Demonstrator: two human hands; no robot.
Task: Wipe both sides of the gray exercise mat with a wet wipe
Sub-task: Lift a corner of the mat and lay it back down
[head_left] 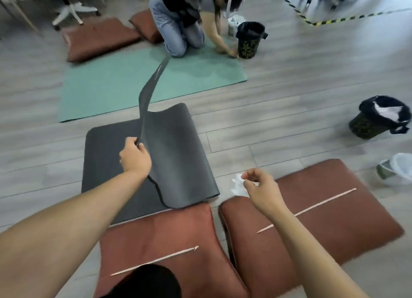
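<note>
Head view, lower frame first: two brown cushions (169, 237) lie side by side at the bottom, each with a pale zip line, and both forearms reach out over them. Just above the right-hand cushion, the right hand (260, 186) pinches a crumpled white wipe (239, 186) between thumb and fingertips, held clear of the floor. At centre frame the left hand (134, 157) has its fingers curled round the edge of the gray mat (178, 164), lifting it so the sheet stands up and folds over onto its right side, while a long lifted strip trails toward the upper middle. Judging by this, the step is turning the mat to reach its other side; it would go best with the edge carried right across and laid flat, free of creases, the wipe kept off the floor until then. Pale gray floorboards (289, 124) run under everything. At right sit a dark bin (376, 121) with a black liner and a white tub (396, 173). Farther up, a green mat (116, 86) lies flat, and another person (178, 19) kneels at its far edge beside a second bin (249, 41), with two more brown cushions to the upper left.
</note>
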